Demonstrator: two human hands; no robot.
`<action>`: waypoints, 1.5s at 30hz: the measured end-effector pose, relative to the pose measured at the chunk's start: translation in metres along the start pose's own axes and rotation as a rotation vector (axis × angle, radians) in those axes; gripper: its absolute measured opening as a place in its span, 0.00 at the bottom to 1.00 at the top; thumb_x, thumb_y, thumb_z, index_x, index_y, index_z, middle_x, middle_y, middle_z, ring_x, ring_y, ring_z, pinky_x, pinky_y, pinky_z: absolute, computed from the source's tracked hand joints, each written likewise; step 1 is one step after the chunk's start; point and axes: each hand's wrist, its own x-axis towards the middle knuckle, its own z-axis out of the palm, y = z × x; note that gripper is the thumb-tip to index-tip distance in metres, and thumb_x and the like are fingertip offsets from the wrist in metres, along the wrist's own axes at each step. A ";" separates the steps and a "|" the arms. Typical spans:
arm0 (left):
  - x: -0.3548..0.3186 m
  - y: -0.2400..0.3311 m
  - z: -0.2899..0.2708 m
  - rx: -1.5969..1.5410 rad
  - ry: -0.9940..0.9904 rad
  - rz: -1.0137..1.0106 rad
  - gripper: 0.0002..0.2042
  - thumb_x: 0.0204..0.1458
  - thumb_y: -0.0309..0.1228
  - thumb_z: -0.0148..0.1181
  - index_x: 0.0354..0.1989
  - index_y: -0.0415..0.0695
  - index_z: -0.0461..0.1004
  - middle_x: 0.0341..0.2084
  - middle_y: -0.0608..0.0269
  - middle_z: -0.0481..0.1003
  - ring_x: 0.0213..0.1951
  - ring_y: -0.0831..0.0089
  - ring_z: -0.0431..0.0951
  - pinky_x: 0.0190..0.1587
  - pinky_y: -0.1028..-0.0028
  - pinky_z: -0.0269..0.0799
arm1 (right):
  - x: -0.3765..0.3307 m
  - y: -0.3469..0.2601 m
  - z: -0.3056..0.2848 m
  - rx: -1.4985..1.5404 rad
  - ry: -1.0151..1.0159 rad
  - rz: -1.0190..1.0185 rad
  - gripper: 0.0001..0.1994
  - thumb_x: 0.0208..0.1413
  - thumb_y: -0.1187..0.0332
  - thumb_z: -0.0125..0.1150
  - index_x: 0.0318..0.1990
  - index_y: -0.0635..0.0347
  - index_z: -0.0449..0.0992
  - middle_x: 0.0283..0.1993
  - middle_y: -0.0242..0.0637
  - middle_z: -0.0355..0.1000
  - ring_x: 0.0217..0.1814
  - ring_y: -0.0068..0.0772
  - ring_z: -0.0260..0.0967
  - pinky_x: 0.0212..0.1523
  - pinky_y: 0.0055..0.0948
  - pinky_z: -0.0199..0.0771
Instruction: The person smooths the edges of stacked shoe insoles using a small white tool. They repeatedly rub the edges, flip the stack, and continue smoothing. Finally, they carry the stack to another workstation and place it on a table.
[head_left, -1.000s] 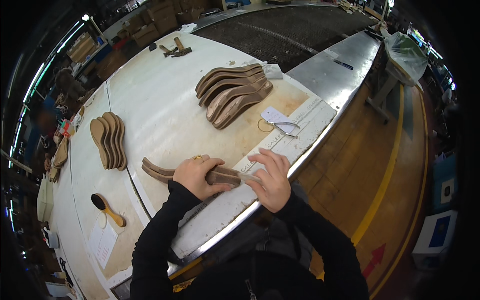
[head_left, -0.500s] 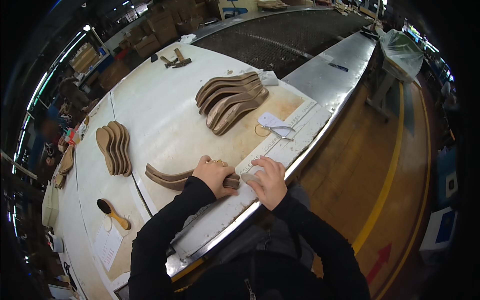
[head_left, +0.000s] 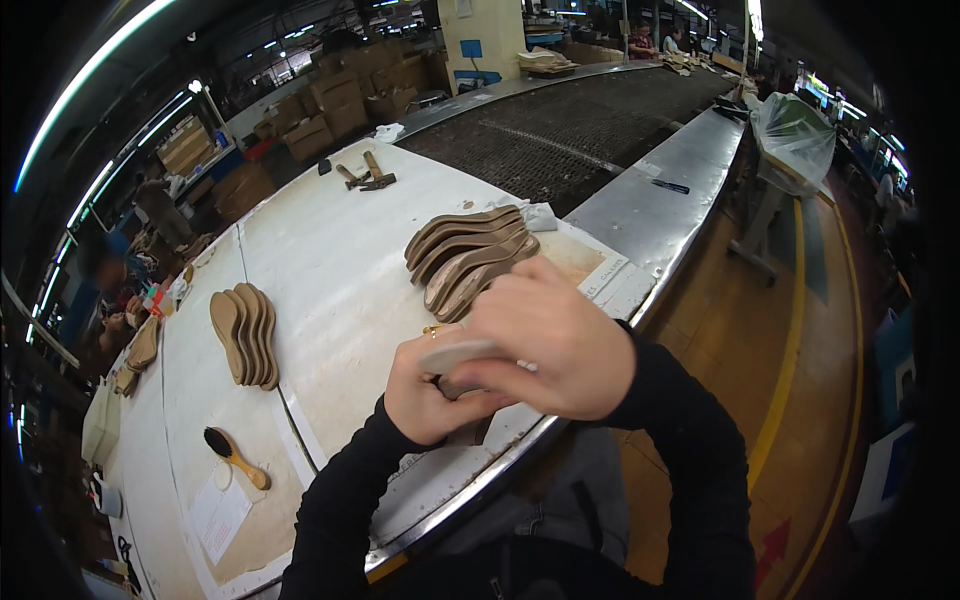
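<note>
My left hand and my right hand are raised close to the camera and together grip a tan shoe insole, seen edge on between the fingers. The right hand covers most of it. A ring shows on a left finger. Behind the hands, a fanned row of brown insoles lies on the white worktable. A second stack of tan insoles lies to the left.
A wooden-handled brush lies near the table's left front, on a sheet of paper. Hammers rest at the far end. A dark mesh conveyor runs behind the table. A person sits at the far left. Cardboard boxes stand beyond.
Both hands have lifted the insole off the table toward the camera; earlier they pressed it flat near the table's front edge.
</note>
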 end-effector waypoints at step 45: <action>-0.029 -0.011 -0.016 -0.059 0.095 0.064 0.19 0.39 0.31 0.75 0.40 0.38 0.77 0.33 0.60 0.79 0.34 0.73 0.79 0.38 0.76 0.72 | 0.010 0.001 0.012 0.140 0.169 0.017 0.08 0.51 0.67 0.64 0.32 0.61 0.73 0.25 0.37 0.67 0.30 0.37 0.66 0.38 0.35 0.60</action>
